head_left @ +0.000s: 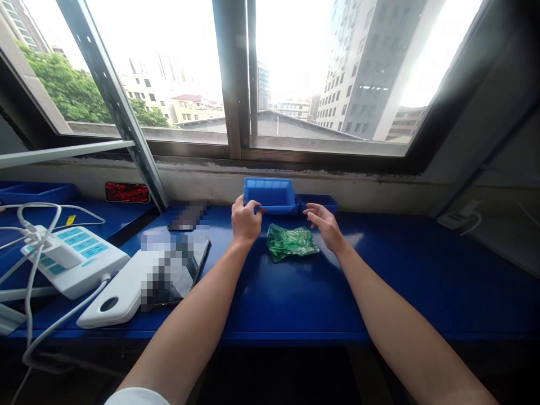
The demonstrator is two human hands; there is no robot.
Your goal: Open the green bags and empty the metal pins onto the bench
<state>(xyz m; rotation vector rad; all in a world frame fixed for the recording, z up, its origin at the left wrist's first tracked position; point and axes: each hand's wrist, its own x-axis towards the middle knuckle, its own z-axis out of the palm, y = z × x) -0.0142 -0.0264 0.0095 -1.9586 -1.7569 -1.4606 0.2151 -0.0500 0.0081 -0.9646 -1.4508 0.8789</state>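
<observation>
The left hand (246, 221) has its thumb and fingers closed on the near left corner of a blue bin (276, 208), gripping it by the rim. The right hand (324, 226) is half curled, its fingers loosely bent and parted from the thumb, with nothing to be seen in its grasp. Its fingertips are in front of a second, darker bin (327, 197), and whether they touch it I cannot tell. The gripped bin is at the back of the blue table (291, 304), near the wall, its inside facing the person, with the darker bin just beside it on the right. Between the two hands, nearer the person, lies a loose pile of shiny green packets (291, 243). Left of the left arm are a white case (113, 292) with a dark oval at its near end, and a flat dark device, partly blurred out. Farther left, a white power strip (90, 259) with blue sockets sits among white cables (31, 275). Behind it, a phone (127, 192) with a red screen leans upright near a metal post (112, 93). A wide window fills the background, showing trees and buildings.
</observation>
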